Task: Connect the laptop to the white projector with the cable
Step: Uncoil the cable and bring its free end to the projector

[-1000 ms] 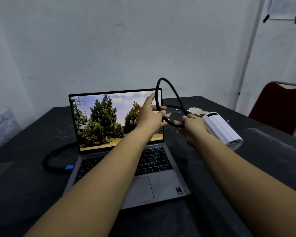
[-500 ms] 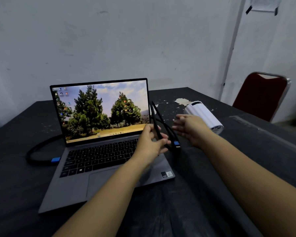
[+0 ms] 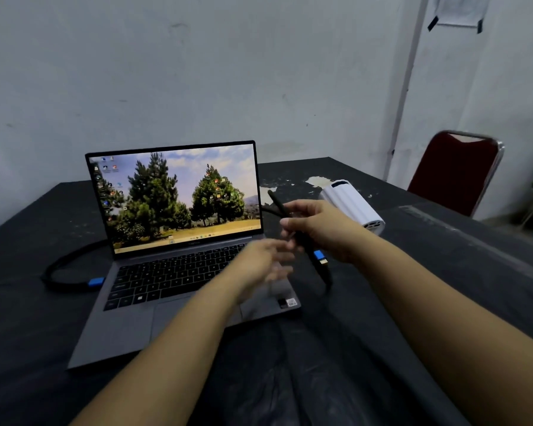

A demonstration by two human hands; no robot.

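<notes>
An open grey laptop [image 3: 154, 305] with a tree wallpaper stands on the dark table [image 3: 443, 296]. A black cable [image 3: 65, 265] curls at its left, its blue plug [image 3: 96, 282] against the laptop's left side. My right hand [image 3: 320, 229] is shut on the cable's other stretch [image 3: 305, 241], right of the screen; a blue plug end [image 3: 320, 257] hangs just below that hand. My left hand [image 3: 265, 265] is blurred, fingers apart, over the keyboard's right edge, holding nothing. The white projector [image 3: 351, 204] lies on its side behind my right hand.
A red chair [image 3: 456, 170] with a metal frame stands at the table's far right corner. White walls close in behind the table. A chipped pale patch [image 3: 317, 181] marks the tabletop near the projector.
My left hand has let go of the cable and dropped toward the keyboard. My right hand now grips the cable, and the loop has come down from above the screen.
</notes>
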